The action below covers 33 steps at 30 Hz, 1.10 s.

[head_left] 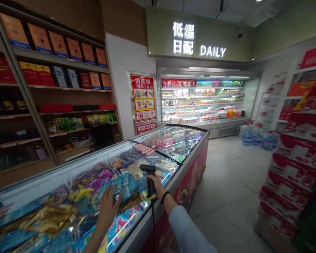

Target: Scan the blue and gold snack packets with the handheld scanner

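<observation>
Head view: the right hand is wrapped round the handle of a scanner, gripping it upright above the near side of the freezer, its head towards the left. That hold probably suits aiming at the packs while leaving the other hand free. The left hand has its thumb apart from its fingers, over or just beside the blue packs; whether it touches them I cannot tell, and no pinch shows. A cord hangs from the scanner down past the freezer's near edge, likely kept outside so it does not drag among the goods.

Gold packs and purple packs lie loosely heaped, presumably so that they can be reached from above. A black bar crosses the freezer beyond the scanner and could limit reach towards the far end.

Shelves of boxes stand behind the freezer to the left, a lit chiller beyond it. Red cartons, stacked on the right, narrow the floor; bottles stand near the chiller, perhaps set there to keep the middle passable
</observation>
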Each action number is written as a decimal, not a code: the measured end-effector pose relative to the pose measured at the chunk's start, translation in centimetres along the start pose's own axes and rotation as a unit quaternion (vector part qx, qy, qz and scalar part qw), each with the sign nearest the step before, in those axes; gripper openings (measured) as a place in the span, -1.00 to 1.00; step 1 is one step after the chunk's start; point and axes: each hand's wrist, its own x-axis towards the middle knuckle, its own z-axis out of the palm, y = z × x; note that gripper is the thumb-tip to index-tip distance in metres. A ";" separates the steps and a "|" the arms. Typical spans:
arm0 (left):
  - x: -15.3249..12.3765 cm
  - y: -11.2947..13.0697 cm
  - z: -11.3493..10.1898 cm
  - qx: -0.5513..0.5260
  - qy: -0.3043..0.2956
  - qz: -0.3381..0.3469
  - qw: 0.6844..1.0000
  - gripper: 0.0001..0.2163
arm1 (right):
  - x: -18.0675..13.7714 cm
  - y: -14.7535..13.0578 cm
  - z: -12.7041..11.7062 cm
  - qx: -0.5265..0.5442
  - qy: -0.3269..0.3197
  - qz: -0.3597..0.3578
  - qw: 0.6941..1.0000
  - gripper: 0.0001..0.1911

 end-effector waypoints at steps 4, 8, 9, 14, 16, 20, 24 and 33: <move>-0.1 -0.6 0.6 0.012 0.033 0.005 0.999 -0.46 | 0.4 0.3 -0.1 -0.015 -0.012 -0.013 1.000 -0.72; 0.2 -0.8 0.5 0.014 0.048 0.004 0.999 -0.40 | 0.5 0.3 -0.1 -0.013 -0.012 -0.024 1.000 -0.69; 0.2 -0.7 0.4 0.016 0.053 0.007 0.998 -0.41 | 0.4 0.2 0.0 -0.012 -0.013 -0.026 1.000 -0.69; 0.3 0.7 -0.7 0.042 0.061 0.023 0.997 -0.49 | 0.0 0.0 -0.1 -0.009 -0.016 -0.023 1.000 -0.69; 0.3 1.0 -1.1 0.052 0.055 0.015 0.997 -0.50 | -0.1 -0.1 -0.1 -0.008 -0.017 -0.014 1.000 -0.69; 0.4 0.7 -1.0 0.033 0.025 0.016 0.999 -0.52 | -0.1 -0.5 -0.2 -0.003 -0.006 -0.001 1.000 -0.66; 0.4 0.8 -0.7 -0.004 0.032 0.023 0.999 -0.61 | -0.5 -1.2 0.2 0.005 0.010 0.001 1.000 -0.67; 1.2 2.2 -8.1 0.081 0.117 -0.023 0.990 -0.63 | -2.5 -1.9 0.8 0.022 -0.004 0.028 0.999 -0.74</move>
